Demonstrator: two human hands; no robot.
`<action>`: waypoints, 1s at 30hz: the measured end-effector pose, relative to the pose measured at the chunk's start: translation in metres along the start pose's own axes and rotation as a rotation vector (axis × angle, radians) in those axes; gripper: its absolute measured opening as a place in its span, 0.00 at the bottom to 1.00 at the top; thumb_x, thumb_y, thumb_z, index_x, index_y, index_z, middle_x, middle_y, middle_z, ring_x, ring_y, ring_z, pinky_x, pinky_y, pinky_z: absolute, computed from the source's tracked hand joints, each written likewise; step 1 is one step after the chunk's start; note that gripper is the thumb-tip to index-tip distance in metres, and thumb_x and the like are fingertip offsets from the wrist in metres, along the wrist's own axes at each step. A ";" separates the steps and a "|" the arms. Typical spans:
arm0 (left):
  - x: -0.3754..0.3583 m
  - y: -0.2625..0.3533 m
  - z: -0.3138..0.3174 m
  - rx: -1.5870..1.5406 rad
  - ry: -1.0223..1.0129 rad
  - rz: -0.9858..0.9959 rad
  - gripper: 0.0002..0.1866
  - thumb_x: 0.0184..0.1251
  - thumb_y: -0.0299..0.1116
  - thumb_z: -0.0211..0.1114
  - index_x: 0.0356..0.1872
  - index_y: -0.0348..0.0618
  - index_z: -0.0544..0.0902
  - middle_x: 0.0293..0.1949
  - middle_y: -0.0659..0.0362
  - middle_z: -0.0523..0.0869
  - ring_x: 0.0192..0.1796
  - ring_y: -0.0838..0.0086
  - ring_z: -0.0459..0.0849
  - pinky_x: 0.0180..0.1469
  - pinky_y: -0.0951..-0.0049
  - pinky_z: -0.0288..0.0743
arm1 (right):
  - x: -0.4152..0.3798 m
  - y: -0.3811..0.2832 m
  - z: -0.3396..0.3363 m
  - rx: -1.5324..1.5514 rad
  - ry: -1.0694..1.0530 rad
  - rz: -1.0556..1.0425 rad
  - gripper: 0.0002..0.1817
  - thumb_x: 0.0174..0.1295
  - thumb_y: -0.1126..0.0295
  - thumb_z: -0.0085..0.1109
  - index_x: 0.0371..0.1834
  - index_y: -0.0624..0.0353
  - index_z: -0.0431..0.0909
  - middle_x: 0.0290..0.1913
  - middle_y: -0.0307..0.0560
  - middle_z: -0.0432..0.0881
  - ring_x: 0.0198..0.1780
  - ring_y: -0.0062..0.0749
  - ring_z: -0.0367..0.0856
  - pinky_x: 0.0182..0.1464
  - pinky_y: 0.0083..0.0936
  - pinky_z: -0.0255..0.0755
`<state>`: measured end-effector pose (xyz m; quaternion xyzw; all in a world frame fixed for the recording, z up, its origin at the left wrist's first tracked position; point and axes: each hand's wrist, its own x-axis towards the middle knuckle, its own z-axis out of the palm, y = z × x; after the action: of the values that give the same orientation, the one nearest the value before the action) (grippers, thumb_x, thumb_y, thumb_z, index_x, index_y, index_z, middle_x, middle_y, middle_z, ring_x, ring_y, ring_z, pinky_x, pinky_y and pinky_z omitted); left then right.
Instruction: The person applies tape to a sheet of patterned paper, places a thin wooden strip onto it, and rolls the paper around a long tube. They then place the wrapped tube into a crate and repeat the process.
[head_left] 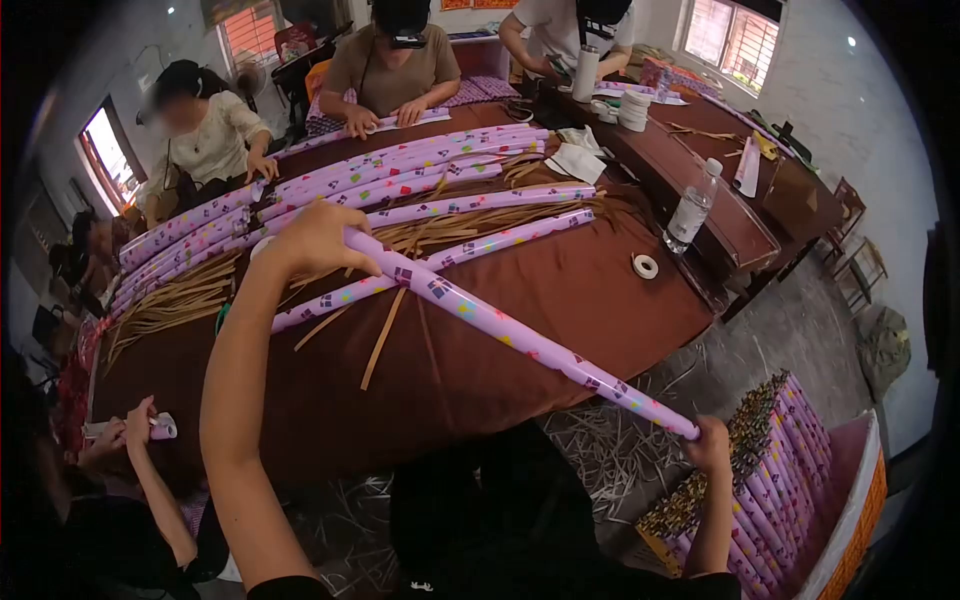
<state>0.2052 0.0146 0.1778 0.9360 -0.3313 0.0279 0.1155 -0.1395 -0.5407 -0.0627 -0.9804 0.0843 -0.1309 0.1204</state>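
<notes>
Both hands are on it: a long, glossy lilac tube with small coloured motifs (530, 342), slanting from over the bench down past its near edge. The left hand (322, 240) has its fingers curled round the upper end; down at the lower end, the right hand (709, 446) has its fingers closed firmly. Behind the raised end, a matching patterned tube (508, 237) lies across the brown-covered bench (600, 290); whether the two touch, I can't tell. Loose flat tan strips (185, 300) spread under and beside more lilac tubes. Over to the right, a small white tape roll (645, 266) sits near a clear plastic bottle (688, 210), upright. Beside the right hand, a box with an orange outer wall (862, 525) holds stacked lilac tubes (790, 455). Across the bench, a person in a brown shirt (400, 65) has both hands on another tube.
</notes>
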 end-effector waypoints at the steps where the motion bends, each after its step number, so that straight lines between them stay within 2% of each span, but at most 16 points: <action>1: 0.001 0.001 0.001 -0.085 -0.027 -0.039 0.25 0.39 0.48 0.81 0.37 0.41 0.87 0.35 0.52 0.87 0.40 0.62 0.84 0.46 0.66 0.75 | 0.000 -0.006 -0.004 0.020 -0.057 0.001 0.15 0.37 0.67 0.70 0.24 0.63 0.76 0.28 0.59 0.78 0.35 0.60 0.78 0.39 0.48 0.72; 2: 0.002 0.003 0.002 -0.170 -0.053 -0.077 0.25 0.39 0.44 0.84 0.38 0.40 0.87 0.36 0.55 0.87 0.39 0.68 0.85 0.44 0.70 0.75 | 0.001 -0.003 -0.002 0.018 -0.060 -0.008 0.15 0.37 0.67 0.70 0.24 0.63 0.76 0.28 0.59 0.78 0.35 0.60 0.78 0.39 0.48 0.72; 4: 0.004 0.008 0.002 -0.226 -0.069 -0.082 0.23 0.42 0.42 0.83 0.37 0.39 0.87 0.33 0.57 0.87 0.40 0.72 0.84 0.44 0.70 0.75 | -0.006 0.007 0.010 0.134 -0.292 0.153 0.15 0.43 0.68 0.66 0.34 0.65 0.83 0.31 0.62 0.83 0.35 0.56 0.83 0.38 0.41 0.75; 6: 0.009 0.003 0.006 -0.244 -0.179 -0.062 0.17 0.54 0.41 0.77 0.37 0.38 0.87 0.30 0.58 0.87 0.36 0.75 0.84 0.41 0.72 0.76 | -0.012 0.013 0.018 0.211 -0.416 0.332 0.14 0.43 0.69 0.66 0.32 0.67 0.83 0.27 0.60 0.83 0.31 0.44 0.84 0.37 0.37 0.75; 7: 0.011 -0.002 0.007 -0.248 -0.174 -0.069 0.17 0.54 0.41 0.77 0.37 0.38 0.87 0.30 0.58 0.87 0.36 0.75 0.84 0.41 0.72 0.76 | -0.013 0.019 0.024 0.204 -0.480 0.367 0.15 0.42 0.70 0.66 0.34 0.68 0.82 0.27 0.53 0.84 0.32 0.32 0.82 0.37 0.33 0.74; 9: 0.014 -0.013 0.009 -0.369 -0.247 -0.126 0.15 0.67 0.41 0.67 0.37 0.35 0.87 0.28 0.60 0.87 0.31 0.79 0.82 0.37 0.75 0.76 | -0.019 0.022 0.026 0.381 -0.543 0.387 0.18 0.42 0.71 0.67 0.38 0.70 0.82 0.29 0.47 0.84 0.33 0.28 0.79 0.39 0.32 0.74; 12: 0.016 -0.025 0.018 -0.426 -0.149 -0.095 0.18 0.74 0.41 0.60 0.35 0.33 0.86 0.26 0.61 0.86 0.27 0.82 0.81 0.33 0.78 0.75 | -0.021 0.015 0.023 0.434 -0.739 0.374 0.24 0.42 0.69 0.71 0.44 0.70 0.82 0.32 0.44 0.85 0.35 0.27 0.79 0.41 0.30 0.74; 13: 0.016 -0.028 0.021 -0.485 -0.115 -0.060 0.20 0.74 0.43 0.60 0.32 0.32 0.85 0.26 0.60 0.86 0.27 0.82 0.81 0.32 0.77 0.76 | -0.026 0.022 0.030 0.350 -0.772 0.406 0.25 0.42 0.68 0.71 0.46 0.69 0.82 0.33 0.43 0.85 0.36 0.26 0.79 0.41 0.29 0.73; 15: 0.018 -0.028 0.028 -0.561 -0.056 -0.116 0.21 0.74 0.45 0.60 0.29 0.35 0.86 0.24 0.59 0.85 0.26 0.79 0.80 0.33 0.74 0.74 | -0.033 0.033 0.044 0.456 -0.839 0.415 0.24 0.43 0.69 0.71 0.46 0.68 0.83 0.34 0.41 0.85 0.36 0.25 0.79 0.42 0.28 0.73; 16: 0.022 -0.031 0.031 -0.515 -0.027 -0.132 0.23 0.73 0.46 0.60 0.28 0.35 0.86 0.22 0.59 0.85 0.25 0.77 0.81 0.33 0.72 0.75 | -0.033 0.021 0.038 0.516 -0.855 0.444 0.23 0.43 0.70 0.73 0.45 0.67 0.83 0.34 0.40 0.85 0.36 0.25 0.79 0.43 0.27 0.73; 18: 0.025 -0.024 0.031 -0.462 0.009 -0.174 0.23 0.73 0.48 0.60 0.27 0.36 0.86 0.21 0.58 0.84 0.25 0.76 0.81 0.33 0.71 0.75 | -0.047 0.049 0.067 0.514 -0.850 0.434 0.22 0.45 0.70 0.74 0.45 0.66 0.83 0.33 0.38 0.84 0.34 0.24 0.78 0.41 0.23 0.71; 19: 0.025 -0.024 0.030 -0.400 0.027 -0.201 0.24 0.72 0.49 0.60 0.26 0.36 0.86 0.20 0.57 0.84 0.25 0.74 0.82 0.33 0.70 0.75 | -0.046 0.041 0.065 0.507 -0.930 0.554 0.19 0.48 0.70 0.75 0.43 0.65 0.83 0.30 0.35 0.82 0.32 0.20 0.76 0.37 0.22 0.68; 21: 0.029 -0.033 0.034 -0.379 0.092 -0.176 0.27 0.71 0.52 0.60 0.23 0.37 0.85 0.19 0.56 0.83 0.24 0.70 0.82 0.33 0.67 0.75 | -0.044 0.012 0.048 0.651 -0.968 0.623 0.18 0.48 0.70 0.76 0.42 0.64 0.84 0.28 0.33 0.80 0.31 0.18 0.73 0.34 0.21 0.64; 22: 0.030 -0.036 0.034 -0.321 0.130 -0.212 0.28 0.71 0.54 0.60 0.21 0.38 0.85 0.18 0.55 0.82 0.24 0.68 0.82 0.33 0.66 0.75 | -0.047 -0.005 0.040 0.821 -0.901 0.630 0.17 0.48 0.69 0.77 0.40 0.64 0.84 0.28 0.32 0.79 0.30 0.18 0.73 0.33 0.21 0.64; 25: 0.029 -0.042 0.033 -0.241 0.178 -0.260 0.29 0.70 0.55 0.59 0.19 0.39 0.85 0.17 0.54 0.81 0.24 0.64 0.83 0.34 0.64 0.75 | -0.041 -0.036 0.026 0.811 -0.948 0.684 0.17 0.48 0.69 0.78 0.40 0.64 0.84 0.28 0.31 0.79 0.30 0.17 0.72 0.33 0.21 0.64; 30: 0.031 -0.054 0.038 -0.210 0.217 -0.315 0.31 0.70 0.57 0.59 0.17 0.39 0.84 0.18 0.53 0.83 0.27 0.59 0.85 0.35 0.60 0.76 | -0.048 -0.014 0.052 0.953 -1.006 0.756 0.18 0.49 0.70 0.78 0.42 0.63 0.83 0.28 0.31 0.80 0.28 0.18 0.75 0.34 0.19 0.64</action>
<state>0.2623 0.0276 0.1338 0.9505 -0.1675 0.0755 0.2505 -0.1690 -0.5064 -0.1188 -0.6696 0.2820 0.3563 0.5875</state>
